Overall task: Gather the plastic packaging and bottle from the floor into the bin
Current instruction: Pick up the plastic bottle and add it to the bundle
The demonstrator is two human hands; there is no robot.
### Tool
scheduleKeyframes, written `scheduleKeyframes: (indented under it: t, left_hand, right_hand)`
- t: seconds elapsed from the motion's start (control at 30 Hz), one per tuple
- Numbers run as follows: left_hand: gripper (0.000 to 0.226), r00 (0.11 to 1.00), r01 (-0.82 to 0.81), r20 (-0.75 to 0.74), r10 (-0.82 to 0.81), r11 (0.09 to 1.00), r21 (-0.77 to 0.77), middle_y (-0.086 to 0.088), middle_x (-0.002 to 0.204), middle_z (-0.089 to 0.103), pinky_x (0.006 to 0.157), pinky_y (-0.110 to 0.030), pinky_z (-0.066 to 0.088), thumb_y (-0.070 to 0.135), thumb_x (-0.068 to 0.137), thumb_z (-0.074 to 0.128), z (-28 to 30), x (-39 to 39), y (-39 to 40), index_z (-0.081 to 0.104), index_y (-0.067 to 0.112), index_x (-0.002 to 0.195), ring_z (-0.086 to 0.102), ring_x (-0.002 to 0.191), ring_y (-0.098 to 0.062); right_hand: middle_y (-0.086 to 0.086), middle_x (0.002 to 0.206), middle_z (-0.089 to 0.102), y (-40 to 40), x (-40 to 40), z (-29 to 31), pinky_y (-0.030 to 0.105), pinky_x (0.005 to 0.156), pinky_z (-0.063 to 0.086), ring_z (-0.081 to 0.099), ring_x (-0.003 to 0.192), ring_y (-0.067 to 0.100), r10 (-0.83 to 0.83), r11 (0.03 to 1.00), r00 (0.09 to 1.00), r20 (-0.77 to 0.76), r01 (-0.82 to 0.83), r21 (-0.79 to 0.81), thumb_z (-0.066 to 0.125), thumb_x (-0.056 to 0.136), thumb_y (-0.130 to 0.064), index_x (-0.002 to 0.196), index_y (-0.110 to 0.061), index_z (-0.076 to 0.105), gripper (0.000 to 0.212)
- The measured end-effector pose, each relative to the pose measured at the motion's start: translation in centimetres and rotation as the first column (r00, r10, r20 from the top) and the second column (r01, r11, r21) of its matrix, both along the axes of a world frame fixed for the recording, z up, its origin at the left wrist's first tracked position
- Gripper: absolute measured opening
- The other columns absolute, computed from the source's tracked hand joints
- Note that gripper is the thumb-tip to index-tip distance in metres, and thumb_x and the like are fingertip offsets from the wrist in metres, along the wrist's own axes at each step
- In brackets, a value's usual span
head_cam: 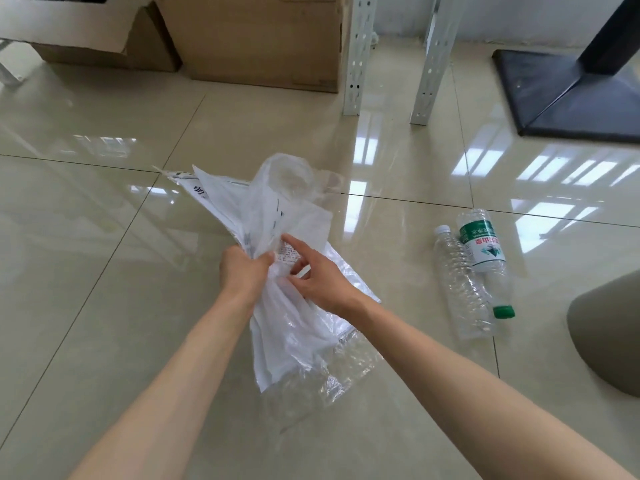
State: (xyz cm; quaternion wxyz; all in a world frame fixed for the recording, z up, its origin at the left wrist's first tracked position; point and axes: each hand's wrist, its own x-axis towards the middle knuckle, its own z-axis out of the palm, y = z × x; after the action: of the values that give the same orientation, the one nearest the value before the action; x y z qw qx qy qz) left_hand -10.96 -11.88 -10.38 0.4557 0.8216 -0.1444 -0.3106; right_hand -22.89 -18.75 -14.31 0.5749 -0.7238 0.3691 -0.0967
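Note:
A bunch of white and clear plastic packaging (277, 216) is gathered in the middle of the view, above the tiled floor. My left hand (242, 271) is clenched around its middle. My right hand (317, 277) touches the same bunch from the right, fingers spread and pinching a printed piece. To the right, two empty clear bottles lie side by side on the floor: one with a white cap (460, 285) and one with a green label and green cap (485, 251). No bin is clearly in view.
Cardboard boxes (256, 39) stand at the back left. Two white perforated metal legs (358, 53) rise behind the packaging. A black table base (554, 95) sits at the back right. A grey rounded object (609, 334) lies at the right edge.

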Motion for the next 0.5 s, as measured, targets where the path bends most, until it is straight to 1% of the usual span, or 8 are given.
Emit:
scheduleKeyframes:
  t: [0.07,0.13,0.17,0.23,0.3,0.37,0.43,0.5]
  left_hand:
    - [0.033,0.999,0.014,0.035,-0.015,1.0,0.023,-0.015,0.101,0.076,0.087,-0.051,0.058,0.015,0.077,0.07,-0.5,-0.1,-0.4,0.072,0.003,0.107,0.074,0.093,-0.031]
    - [0.035,0.997,0.05,0.06,-0.053,0.998,0.048,-0.016,0.102,0.075,0.087,-0.051,0.058,0.016,0.077,0.068,-0.5,-0.7,-1.0,0.072,0.003,0.108,0.073,0.093,-0.033]
    - [0.033,0.994,0.067,0.077,-0.071,0.996,0.059,-0.017,0.102,0.075,0.087,-0.051,0.057,0.015,0.079,0.067,-0.3,-1.1,-1.3,0.072,0.002,0.109,0.072,0.094,-0.034]
    - [0.029,0.989,0.081,0.12,-0.09,0.994,0.078,-0.018,0.104,0.074,0.088,-0.05,0.057,0.013,0.083,0.066,0.1,-1.9,-2.1,0.071,0.0,0.109,0.071,0.095,-0.036]
    - [0.028,0.982,0.096,0.156,-0.106,0.993,0.072,-0.019,0.107,0.074,0.089,-0.049,0.056,0.011,0.084,0.065,0.3,-2.8,-2.8,0.071,0.0,0.11,0.071,0.097,-0.036]
    - [0.028,0.977,0.118,0.173,-0.128,0.991,0.066,-0.019,0.108,0.074,0.09,-0.046,0.056,0.009,0.085,0.064,0.1,-3.6,-3.5,0.071,0.001,0.11,0.07,0.099,-0.036]
    - [0.027,0.973,0.139,0.178,-0.15,0.987,0.074,-0.019,0.109,0.073,0.09,-0.045,0.056,0.008,0.086,0.063,0.1,-4.3,-4.1,0.071,0.001,0.11,0.07,0.1,-0.035]
    - [0.027,0.971,0.159,0.173,-0.167,0.985,0.062,-0.017,0.109,0.074,0.091,-0.045,0.055,0.009,0.086,0.063,0.2,-5.0,-4.5,0.071,0.002,0.111,0.07,0.101,-0.035]
  right_hand:
    - [0.002,0.103,0.06,-0.7,-2.1,-0.8,0.028,0.077,0.05,0.061,0.082,0.017,-0.046,0.991,0.99,-0.131,0.029,-0.131,0.063,0.091,-0.032,0.146,-0.038,0.037,0.062]
    - [0.004,0.12,0.058,-2.1,-5.3,-1.8,0.034,0.089,0.049,0.061,0.105,0.02,-0.246,0.944,0.929,-0.276,0.164,-0.286,0.06,0.093,-0.036,0.144,-0.03,0.042,0.055]
    - [0.005,0.127,0.054,-3.0,-7.2,-2.2,0.037,0.095,0.046,0.057,0.115,0.022,-0.373,0.89,0.866,-0.334,0.232,-0.393,0.058,0.094,-0.035,0.142,-0.027,0.045,0.051]
    - [0.005,0.136,0.047,-4.7,-11.2,-2.7,0.043,0.102,0.037,0.047,0.127,0.023,-0.576,0.768,0.711,-0.404,0.303,-0.564,0.056,0.093,-0.031,0.138,-0.023,0.048,0.046]
    - [0.007,0.139,0.045,-6.3,-14.8,-2.8,0.044,0.101,0.034,0.043,0.129,0.025,-0.687,0.691,0.566,-0.456,0.314,-0.651,0.056,0.091,-0.028,0.136,-0.02,0.048,0.047]
    - [0.01,0.135,0.048,-7.4,-17.4,-3.0,0.045,0.097,0.036,0.046,0.123,0.028,-0.728,0.671,0.441,-0.525,0.303,-0.677,0.055,0.09,-0.031,0.134,-0.015,0.047,0.047]
    - [0.012,0.127,0.052,-7.7,-18.6,-3.3,0.044,0.094,0.038,0.05,0.117,0.029,-0.711,0.7,0.363,-0.602,0.282,-0.656,0.055,0.091,-0.038,0.128,-0.01,0.05,0.047]
    - [0.011,0.122,0.055,-7.3,-18.7,-3.7,0.042,0.092,0.04,0.053,0.114,0.027,-0.679,0.731,0.341,-0.65,0.23,-0.643,0.056,0.089,-0.046,0.123,-0.008,0.055,0.051]
